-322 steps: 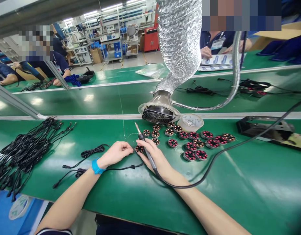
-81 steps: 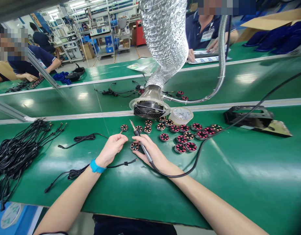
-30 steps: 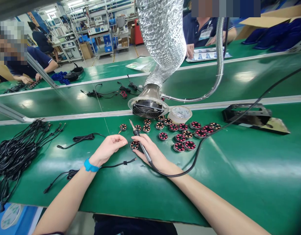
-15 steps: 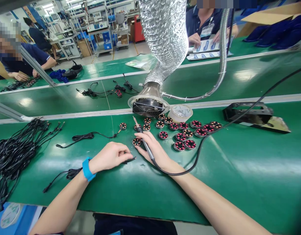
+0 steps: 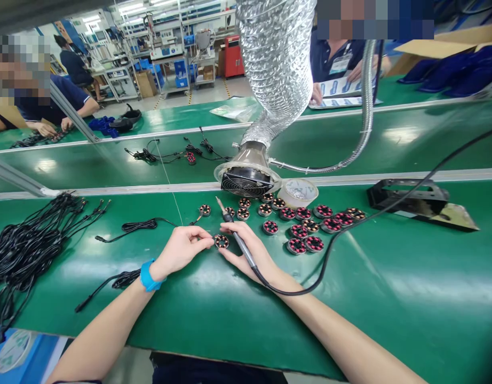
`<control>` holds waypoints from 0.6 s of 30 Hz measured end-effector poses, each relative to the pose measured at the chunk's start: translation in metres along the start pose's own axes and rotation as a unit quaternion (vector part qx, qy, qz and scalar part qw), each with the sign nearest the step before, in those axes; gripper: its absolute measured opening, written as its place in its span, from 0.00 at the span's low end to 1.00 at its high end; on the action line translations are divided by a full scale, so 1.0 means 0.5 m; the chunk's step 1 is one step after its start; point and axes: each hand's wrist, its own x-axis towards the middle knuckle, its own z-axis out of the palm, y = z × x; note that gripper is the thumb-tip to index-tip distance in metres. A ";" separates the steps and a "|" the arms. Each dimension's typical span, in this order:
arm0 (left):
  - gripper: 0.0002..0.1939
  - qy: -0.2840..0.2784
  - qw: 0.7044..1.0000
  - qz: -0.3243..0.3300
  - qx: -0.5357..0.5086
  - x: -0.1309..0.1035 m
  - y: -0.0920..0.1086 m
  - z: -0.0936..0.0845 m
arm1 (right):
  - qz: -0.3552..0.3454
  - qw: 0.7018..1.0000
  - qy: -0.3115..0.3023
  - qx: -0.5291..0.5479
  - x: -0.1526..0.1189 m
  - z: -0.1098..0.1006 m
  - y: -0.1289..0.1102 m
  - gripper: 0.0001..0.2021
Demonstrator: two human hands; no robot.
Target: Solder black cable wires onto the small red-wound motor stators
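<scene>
My right hand (image 5: 252,250) holds a grey soldering iron (image 5: 241,242), its tip pointing up and to the left. Just left of its fingertips lies a round copper-wound coil (image 5: 221,241). My left hand (image 5: 184,248) has thumb and forefinger pinched at the left edge of that coil; what lies between the fingertips is too small to tell. A blue band (image 5: 149,276) is round the left wrist. Behind the hands sits another coil (image 5: 205,209) with a black cable (image 5: 140,225) running left from it. Several red-wound coils (image 5: 299,231) stand to the right.
A fume duct with a black fan (image 5: 246,182) hangs behind the hands. Black cables (image 5: 25,245) are heaped at left. A round tub (image 5: 298,192) and black metal holder (image 5: 418,200) stand at right. People sit across the bench.
My left hand has moved up and right to the coil's edge, and the dark cable end below its fingers no longer shows. My right hand still holds the iron. The view has shifted slightly.
</scene>
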 end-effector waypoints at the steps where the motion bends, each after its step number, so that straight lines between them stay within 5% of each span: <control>1: 0.11 -0.004 1.000 -0.008 -0.018 0.000 0.000 0.003 | 0.002 1.000 0.015 0.005 0.003 0.001 -0.008 0.23; 10: 0.14 -0.023 0.998 -0.009 -0.063 -0.007 0.004 0.024 | 0.045 0.990 0.099 0.087 0.010 0.020 -0.042 0.13; 18: 0.15 0.026 0.995 0.010 -0.095 -0.005 -0.009 0.042 | 0.098 0.980 0.148 0.086 0.001 0.037 -0.028 0.14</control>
